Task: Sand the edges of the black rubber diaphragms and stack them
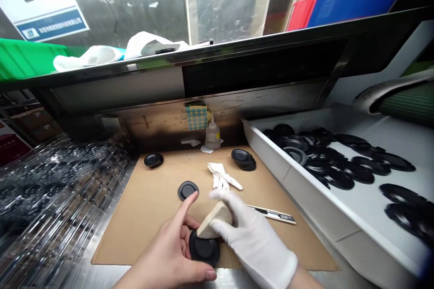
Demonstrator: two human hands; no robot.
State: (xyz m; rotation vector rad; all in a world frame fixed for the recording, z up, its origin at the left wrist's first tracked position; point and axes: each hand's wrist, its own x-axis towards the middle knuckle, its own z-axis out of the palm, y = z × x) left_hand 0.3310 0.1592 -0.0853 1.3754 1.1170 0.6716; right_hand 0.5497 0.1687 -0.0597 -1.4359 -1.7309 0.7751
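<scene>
My bare left hand grips a black round disc by its left edge, near the front of the cardboard sheet. In my white-gloved right hand is a beige block, its lower end touching the top of that disc. Just beyond my left fingertips lies a second black disc, flat on the cardboard. A utility knife rests to the right of the gloved hand. Ahead of it is a crumpled white glove.
Stacks of black discs stand at back left and back right. A squeeze bottle is at the rear. A white bin with many black discs borders the right. Clear plastic trays sit left, and a metal shelf crosses above.
</scene>
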